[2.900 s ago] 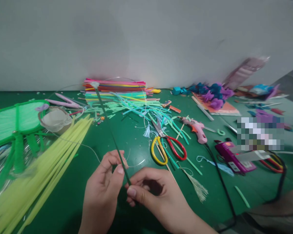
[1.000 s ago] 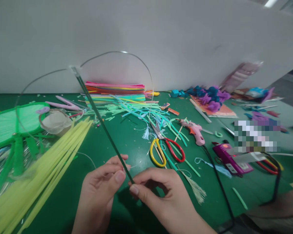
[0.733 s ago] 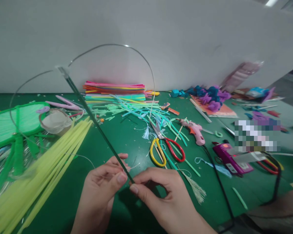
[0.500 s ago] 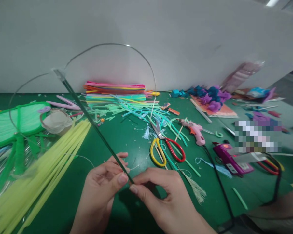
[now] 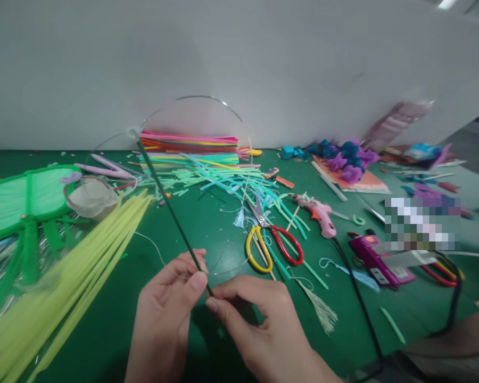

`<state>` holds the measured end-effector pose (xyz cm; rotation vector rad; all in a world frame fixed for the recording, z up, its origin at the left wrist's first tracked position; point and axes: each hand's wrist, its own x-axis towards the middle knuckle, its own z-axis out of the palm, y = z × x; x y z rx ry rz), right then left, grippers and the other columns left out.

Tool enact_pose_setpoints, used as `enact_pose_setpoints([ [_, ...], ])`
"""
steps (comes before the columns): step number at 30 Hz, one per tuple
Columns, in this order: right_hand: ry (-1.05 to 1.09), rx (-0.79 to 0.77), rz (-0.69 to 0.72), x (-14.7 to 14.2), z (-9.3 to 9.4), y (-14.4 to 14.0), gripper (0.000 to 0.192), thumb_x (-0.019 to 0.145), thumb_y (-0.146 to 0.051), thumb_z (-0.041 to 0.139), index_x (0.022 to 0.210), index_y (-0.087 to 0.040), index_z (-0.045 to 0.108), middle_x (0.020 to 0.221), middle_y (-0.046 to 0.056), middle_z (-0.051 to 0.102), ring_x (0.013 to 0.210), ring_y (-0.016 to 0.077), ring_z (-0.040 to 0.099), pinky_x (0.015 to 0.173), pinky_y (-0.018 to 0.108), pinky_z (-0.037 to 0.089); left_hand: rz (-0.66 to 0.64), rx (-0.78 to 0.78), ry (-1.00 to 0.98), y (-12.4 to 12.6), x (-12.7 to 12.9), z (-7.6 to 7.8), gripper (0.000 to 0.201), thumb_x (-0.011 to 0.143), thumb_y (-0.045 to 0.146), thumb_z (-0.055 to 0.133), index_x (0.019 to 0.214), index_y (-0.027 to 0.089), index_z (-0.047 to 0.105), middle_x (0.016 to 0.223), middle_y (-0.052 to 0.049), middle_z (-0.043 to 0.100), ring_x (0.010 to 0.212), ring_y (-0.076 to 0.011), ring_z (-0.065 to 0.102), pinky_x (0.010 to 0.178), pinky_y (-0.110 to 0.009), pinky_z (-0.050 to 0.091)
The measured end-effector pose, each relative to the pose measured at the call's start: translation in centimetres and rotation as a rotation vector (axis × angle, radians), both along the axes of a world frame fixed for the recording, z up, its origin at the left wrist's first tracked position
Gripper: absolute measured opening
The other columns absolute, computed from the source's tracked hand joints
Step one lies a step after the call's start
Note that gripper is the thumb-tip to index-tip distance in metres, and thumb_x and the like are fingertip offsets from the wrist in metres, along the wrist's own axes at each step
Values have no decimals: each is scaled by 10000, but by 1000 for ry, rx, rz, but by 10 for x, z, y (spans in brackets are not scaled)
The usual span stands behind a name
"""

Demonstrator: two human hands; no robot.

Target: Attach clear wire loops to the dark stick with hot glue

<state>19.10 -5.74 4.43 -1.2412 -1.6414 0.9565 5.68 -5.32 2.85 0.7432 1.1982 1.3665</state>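
My left hand (image 5: 165, 314) and my right hand (image 5: 259, 324) meet low in the middle of the view, both pinching the near end of a thin dark green stick (image 5: 171, 213). The stick slants up and to the left, its far tip near the pile of coloured strips. A thin silver wire (image 5: 191, 98) is fixed at that tip and arcs over the strips, another strand trailing down to my fingers. Both hands hover just above the green table (image 5: 207, 223).
Long yellow strips (image 5: 67, 276) lie at the left beside a green fan shape (image 5: 24, 197) and a tape roll (image 5: 90, 197). Stacked coloured strips (image 5: 189, 146) sit by the wall. Yellow-and-red scissors (image 5: 271, 242), a pink glue gun (image 5: 321, 213), a purple tool (image 5: 379, 260) and black cables lie to the right.
The stick has swung lower and to the right, its far tip dropping from over the fan side to near the strip pile, and the wire loop sank with it. Both hands stayed pinched.
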Motion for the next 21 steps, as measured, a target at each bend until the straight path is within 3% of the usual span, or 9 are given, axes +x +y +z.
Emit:
enact_pose_setpoints([
  [4, 57, -130, -24, -4, -4, -1, 102, 798, -211, 697, 706, -190, 736, 619, -8, 710, 549, 90, 618, 527, 160, 459, -7, -13, 12, -1, 0, 1, 213, 731, 398, 788, 733, 203, 704, 914, -28, 675, 1086, -192, 621, 835, -166, 490],
  [7, 166, -254, -7, -5, -4, -1, 60, 757, -240, 739, 799, -198, 752, 681, 0, 736, 599, 105, 659, 567, 168, 506, 4, -17, 1, 0, -2, 1, 214, 730, 405, 790, 763, 206, 718, 939, -28, 678, 1070, -179, 622, 824, -152, 490],
  [9, 247, -328, 5, -4, -3, -1, 192, 721, -242, 772, 907, -205, 743, 751, 5, 753, 658, 116, 692, 615, 178, 541, 10, -28, -13, 0, -3, 1, 217, 730, 408, 792, 796, 211, 731, 952, -28, 681, 1023, -168, 636, 797, -151, 500],
  [14, 380, -317, -71, 0, 2, 4, 233, 727, -281, 784, 929, -211, 689, 791, 3, 744, 704, 112, 695, 641, 188, 556, 21, -4, -18, 1, -2, -2, 183, 721, 370, 811, 713, 214, 714, 899, -15, 689, 923, -147, 657, 752, -160, 517],
  [21, 509, -386, -55, -2, -2, 8, 236, 699, -280, 826, 845, -206, 655, 778, -16, 684, 695, 91, 640, 627, 184, 512, 8, 47, 31, 0, -3, -2, 160, 713, 337, 816, 675, 219, 716, 858, -24, 696, 1043, -185, 638, 835, -194, 517],
])
